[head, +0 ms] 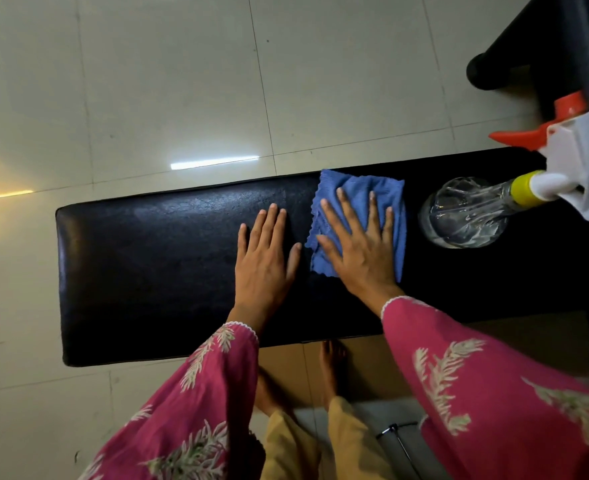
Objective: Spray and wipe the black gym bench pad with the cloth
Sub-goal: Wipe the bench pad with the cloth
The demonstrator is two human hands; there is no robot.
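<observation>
My right fingers (374, 209) are spread straight and apart, flat on the blue cloth (359, 185), with the palm of the right hand (359, 251) pressing it down; nothing is curled round it. The left fingers (269, 223) lie straight and close together, and the left hand (265, 261) rests palm down on the bare surface just beside the cloth's left edge, not touching it.

The cloth is rumpled and roughly square. It lies right of the middle of the black padded counter (147, 271), reaching nearly to its far edge. The counter runs left to right across my view, its glossy skin catching some light.

To the right of the cloth, apart from it, a clear spray bottle (466, 213) sits on the same counter, with a yellow collar, white head and orange-red trigger.

Pink patterned sleeves (476, 375) cover both wrists. Below the near edge I see bare feet (333, 368) on the pale tiled floor (182, 81).
</observation>
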